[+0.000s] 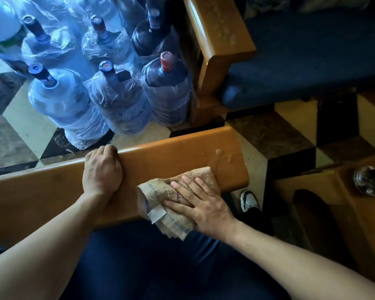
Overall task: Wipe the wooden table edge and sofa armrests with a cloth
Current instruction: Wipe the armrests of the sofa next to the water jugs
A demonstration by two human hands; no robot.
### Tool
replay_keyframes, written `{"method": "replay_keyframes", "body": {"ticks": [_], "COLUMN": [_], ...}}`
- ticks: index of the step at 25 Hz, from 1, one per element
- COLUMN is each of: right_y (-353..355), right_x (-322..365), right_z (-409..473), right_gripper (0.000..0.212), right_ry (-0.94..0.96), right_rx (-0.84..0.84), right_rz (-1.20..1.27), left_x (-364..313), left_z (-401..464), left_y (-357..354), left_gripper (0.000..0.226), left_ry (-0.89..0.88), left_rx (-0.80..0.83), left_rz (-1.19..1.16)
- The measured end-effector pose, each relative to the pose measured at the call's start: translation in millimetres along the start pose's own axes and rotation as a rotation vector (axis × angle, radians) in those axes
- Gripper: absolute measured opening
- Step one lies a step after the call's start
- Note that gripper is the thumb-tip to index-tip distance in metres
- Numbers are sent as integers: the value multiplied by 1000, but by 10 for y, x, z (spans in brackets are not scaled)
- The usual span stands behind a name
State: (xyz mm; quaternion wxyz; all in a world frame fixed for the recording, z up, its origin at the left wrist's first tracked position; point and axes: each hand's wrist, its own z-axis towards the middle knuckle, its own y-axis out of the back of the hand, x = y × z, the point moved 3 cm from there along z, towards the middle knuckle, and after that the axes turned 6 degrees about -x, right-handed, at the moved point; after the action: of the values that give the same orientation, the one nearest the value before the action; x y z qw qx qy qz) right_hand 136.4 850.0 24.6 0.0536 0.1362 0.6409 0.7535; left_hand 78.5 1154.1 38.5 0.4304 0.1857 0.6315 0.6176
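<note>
A wooden sofa armrest [171, 154] runs across the middle of the view, with drops of liquid [222, 154] near its right end. My right hand [200, 204] lies flat on a folded tan cloth [160, 191] and presses it onto the armrest's near side. My left hand [102, 169] rests beside it, fingers curled over the armrest's far edge. A second wooden armrest [219, 29] of another sofa stands at the top, also spotted with drops.
Several large water bottles [117, 98] wrapped in plastic stand on the checkered floor [26, 124] beyond the armrest. A dark blue sofa cushion [312, 61] is at top right. A wooden table [342, 200] with a glass ball [369, 180] is at right. My shoe [249, 200] shows below.
</note>
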Motion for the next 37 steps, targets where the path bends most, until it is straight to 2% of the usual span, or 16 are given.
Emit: {"method": "replay_keyframes", "body": {"ticks": [4,8,9,11,14,17,21,23,26,27,29,30,32,33,35,37], "right_y": [41,70,96,140,146,211,97,75,107,142,202,238,295,296,260,134], "right_x": [-274,-557,-667,-942,-1339,-1570,-1511,-1363,-1053,-1072,-1342,-1549,-1867,-1974,-2134,-2276], "right_z": [-399,-160,-24,254,772,1372,1881,1956,1733,1563,1194,1014,796,799,967,1144], "right_gripper": [61,82,87,95,94,89,90,82,75,77,81,83,82,75,43,22], "right_ry": [-318,-744,-848,-963,-914,-838,-551,-363,-66,-2,-6,-61,-294,-444,-795,-1038], "right_rx": [-87,-214,-207,-74,153,240,493,453,289,231,95,56,51,80,117,170], "right_rz": [-3,-25,-56,-64,33,-15,172,204,246,271,284,263,253,338,686,913], "left_x": [6,-10,-10,-28,-34,-36,-8,-43,-80,-81,-67,-71,-108,-116,-87,-31], "left_z": [28,28,34,37,37,19,27,34,40,46,70,72,56,54,37,36], "left_y": [-20,-29,-29,-22,-7,-22,-21,-34,-1,0,15,10,24,40,56,30], "left_gripper": [16,22,23,25,26,28,35,36,33,32,32,32,30,29,28,26], "left_ry": [11,-3,-7,-6,3,3,17,20,56,61,59,64,74,72,48,43], "left_rx": [8,-8,-5,3,7,13,27,51,81,84,99,109,122,120,104,72], "left_rz": [9,-7,-5,-1,1,-6,14,46,107,124,142,145,141,132,115,103]}}
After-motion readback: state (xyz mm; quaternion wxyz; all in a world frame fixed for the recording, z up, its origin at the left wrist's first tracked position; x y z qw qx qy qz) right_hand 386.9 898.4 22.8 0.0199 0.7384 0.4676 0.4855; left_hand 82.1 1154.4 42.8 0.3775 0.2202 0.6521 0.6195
